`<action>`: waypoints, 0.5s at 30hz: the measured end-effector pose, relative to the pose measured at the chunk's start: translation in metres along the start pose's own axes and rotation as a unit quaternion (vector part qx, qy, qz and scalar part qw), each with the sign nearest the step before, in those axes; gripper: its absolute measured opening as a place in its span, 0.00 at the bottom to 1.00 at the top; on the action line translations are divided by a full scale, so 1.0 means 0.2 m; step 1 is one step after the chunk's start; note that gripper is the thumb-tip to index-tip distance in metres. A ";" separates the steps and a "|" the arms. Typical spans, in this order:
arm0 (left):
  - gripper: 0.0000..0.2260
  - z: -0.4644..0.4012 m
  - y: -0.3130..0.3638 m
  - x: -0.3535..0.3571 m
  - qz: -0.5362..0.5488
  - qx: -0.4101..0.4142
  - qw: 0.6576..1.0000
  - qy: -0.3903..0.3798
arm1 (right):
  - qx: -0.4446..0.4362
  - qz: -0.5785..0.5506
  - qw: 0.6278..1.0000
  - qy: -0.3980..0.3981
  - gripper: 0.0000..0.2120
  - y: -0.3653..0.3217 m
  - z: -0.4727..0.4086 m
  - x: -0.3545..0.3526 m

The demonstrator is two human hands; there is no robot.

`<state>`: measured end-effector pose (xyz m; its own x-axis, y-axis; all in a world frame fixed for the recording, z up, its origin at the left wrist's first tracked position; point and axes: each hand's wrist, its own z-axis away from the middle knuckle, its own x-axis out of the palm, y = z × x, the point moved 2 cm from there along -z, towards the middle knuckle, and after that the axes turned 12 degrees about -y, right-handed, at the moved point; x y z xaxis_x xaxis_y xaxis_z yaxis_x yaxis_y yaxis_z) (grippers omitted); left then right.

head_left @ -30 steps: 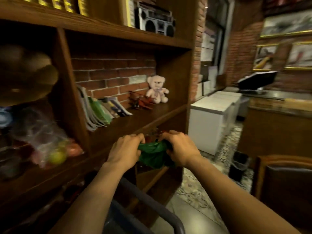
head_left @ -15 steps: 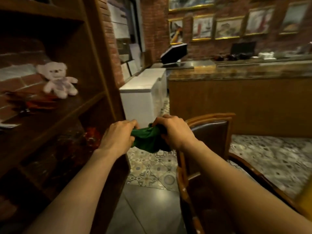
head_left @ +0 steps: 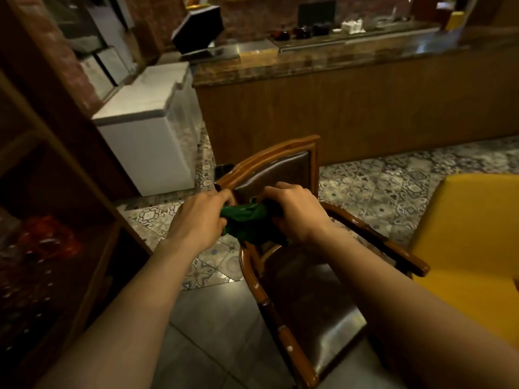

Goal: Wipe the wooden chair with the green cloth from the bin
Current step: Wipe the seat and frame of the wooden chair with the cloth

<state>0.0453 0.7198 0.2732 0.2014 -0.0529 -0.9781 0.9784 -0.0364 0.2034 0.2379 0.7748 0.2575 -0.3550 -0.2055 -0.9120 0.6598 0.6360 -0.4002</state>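
A bunched green cloth (head_left: 247,223) hangs between both hands, above the wooden chair (head_left: 269,158). My left hand (head_left: 199,220) grips its left end and my right hand (head_left: 295,211) grips its right end. The chair has a brown wooden frame, curved armrests and a dark leather back and seat (head_left: 317,301). It stands directly below and in front of me, its backrest just beyond my knuckles. The cloth is not touching the chair as far as I can tell. The bin is out of view.
A dark wooden shelf unit (head_left: 56,220) runs along the left. A white chest freezer (head_left: 146,130) stands beyond it, and a long wooden counter (head_left: 351,108) crosses the back. A yellow seat (head_left: 471,248) sits close on the right. Patterned floor tiles (head_left: 379,192) lie between.
The view has swung right and down, away from the shelf to the chair. Both hands have kept hold of the green cloth and now hover over the chair's backrest and seat.
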 end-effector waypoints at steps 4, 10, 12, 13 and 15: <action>0.16 -0.15 -0.06 0.18 0.016 0.034 0.999 -0.025 | 0.048 -0.003 0.999 -0.015 0.20 0.14 -0.03 0.16; 0.17 -0.35 -0.20 0.50 0.051 0.098 0.991 -0.077 | 0.116 -0.009 0.993 -0.038 0.21 0.26 -0.06 0.43; 0.17 -0.39 -0.25 0.61 0.061 0.115 0.987 -0.092 | 0.140 -0.019 0.989 -0.051 0.21 0.29 -0.06 0.52; 0.17 -0.41 -0.28 0.68 0.065 0.122 0.986 -0.097 | 0.150 -0.021 0.987 -0.056 0.22 0.31 -0.07 0.57; 0.18 -0.43 -0.34 0.80 0.074 0.130 0.983 -0.107 | 0.165 -0.025 0.984 -0.066 0.22 0.33 -0.08 0.68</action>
<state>0.0154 0.7994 0.0983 0.2992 -0.2843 -0.9109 0.8886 -0.2649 0.3745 0.2232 0.8001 0.1074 -0.3188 -0.3390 -0.8851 0.8299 0.3511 -0.4335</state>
